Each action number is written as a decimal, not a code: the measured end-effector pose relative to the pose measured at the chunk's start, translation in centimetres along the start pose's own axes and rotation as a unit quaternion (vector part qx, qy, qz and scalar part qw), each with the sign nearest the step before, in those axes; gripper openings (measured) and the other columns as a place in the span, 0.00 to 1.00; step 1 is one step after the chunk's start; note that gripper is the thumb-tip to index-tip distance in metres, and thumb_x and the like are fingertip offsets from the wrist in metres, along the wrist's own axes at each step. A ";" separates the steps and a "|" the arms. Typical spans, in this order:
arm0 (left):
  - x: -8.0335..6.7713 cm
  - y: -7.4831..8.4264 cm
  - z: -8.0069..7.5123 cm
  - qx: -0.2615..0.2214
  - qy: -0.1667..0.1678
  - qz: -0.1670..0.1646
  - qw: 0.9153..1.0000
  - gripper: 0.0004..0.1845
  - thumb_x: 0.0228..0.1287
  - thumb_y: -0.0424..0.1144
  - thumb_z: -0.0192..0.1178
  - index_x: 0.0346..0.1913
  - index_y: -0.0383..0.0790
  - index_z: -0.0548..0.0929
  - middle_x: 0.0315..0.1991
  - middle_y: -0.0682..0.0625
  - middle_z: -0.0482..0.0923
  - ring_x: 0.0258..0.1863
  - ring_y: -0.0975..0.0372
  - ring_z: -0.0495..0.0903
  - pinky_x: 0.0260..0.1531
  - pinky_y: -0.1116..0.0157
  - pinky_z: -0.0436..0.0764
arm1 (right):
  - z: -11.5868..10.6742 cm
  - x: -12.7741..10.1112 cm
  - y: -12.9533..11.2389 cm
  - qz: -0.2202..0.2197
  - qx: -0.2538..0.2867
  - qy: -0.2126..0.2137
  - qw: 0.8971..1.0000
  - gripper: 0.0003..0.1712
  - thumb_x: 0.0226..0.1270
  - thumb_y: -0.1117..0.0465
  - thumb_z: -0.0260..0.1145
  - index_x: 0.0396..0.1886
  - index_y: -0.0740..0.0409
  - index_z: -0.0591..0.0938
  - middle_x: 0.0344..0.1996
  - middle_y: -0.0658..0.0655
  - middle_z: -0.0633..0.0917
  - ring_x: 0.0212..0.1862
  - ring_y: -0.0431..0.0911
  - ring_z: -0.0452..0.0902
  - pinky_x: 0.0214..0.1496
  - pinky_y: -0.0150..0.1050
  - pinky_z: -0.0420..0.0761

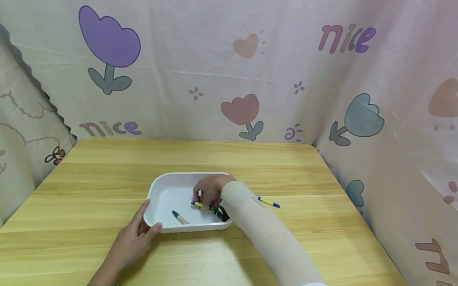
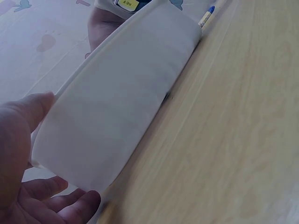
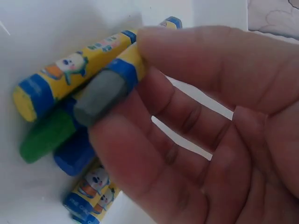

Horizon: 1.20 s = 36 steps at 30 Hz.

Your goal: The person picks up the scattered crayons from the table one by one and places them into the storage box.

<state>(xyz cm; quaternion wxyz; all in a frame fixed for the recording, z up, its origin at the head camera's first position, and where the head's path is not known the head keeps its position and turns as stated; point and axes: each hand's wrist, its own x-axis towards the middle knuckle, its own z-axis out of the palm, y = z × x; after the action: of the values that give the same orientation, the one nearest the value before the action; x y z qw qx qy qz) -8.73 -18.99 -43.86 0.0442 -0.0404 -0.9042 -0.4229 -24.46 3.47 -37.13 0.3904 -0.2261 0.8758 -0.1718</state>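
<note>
My left hand (image 1: 132, 238) grips the left end of a white plastic tray (image 1: 193, 228), thumb at the rim and fingers against the outside; the tray's side wall (image 2: 107, 98) fills much of the left wrist view. Inside the tray's right part, my right hand (image 1: 212, 188) pinches a grey oil pastel (image 3: 103, 95) between thumb and fingers. Around it lie a yellow-wrapped pastel (image 3: 70, 70), a green-tipped one (image 3: 46, 140), a blue-tipped one (image 3: 74, 156) and more wrapped ends (image 3: 91, 191). Apart from this pile, a dark-blue-tipped pastel (image 1: 180, 217) lies near the tray's front wall.
A yellow-and-blue pastel (image 1: 269, 202) lies on the wooden table (image 1: 107, 174) to the right of the tray, partly behind my right sleeve (image 1: 268, 234). A dark item (image 1: 223, 215) shows under the right wrist. Printed curtains (image 1: 186, 47) hang behind and beside the table.
</note>
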 end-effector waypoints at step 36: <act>-0.1 0.0 -0.1 0.014 -0.011 -0.012 1.000 0.44 0.70 0.50 0.58 0.78 0.40 0.45 0.61 0.27 0.67 0.58 0.37 0.71 0.57 0.39 0.70 | -5.8 -6.7 7.1 -0.012 0.037 0.109 0.993 0.14 0.66 0.65 0.67 0.49 0.62 0.77 0.35 0.59 0.79 0.33 0.47 0.78 0.33 0.36 0.86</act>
<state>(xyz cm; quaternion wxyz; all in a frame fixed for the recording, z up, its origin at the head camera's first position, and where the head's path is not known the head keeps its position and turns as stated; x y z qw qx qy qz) -8.63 -19.08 -43.84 0.0296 -0.0336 -0.9110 -0.4100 -26.76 13.69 -32.71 0.2988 -0.2017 0.9035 -0.2318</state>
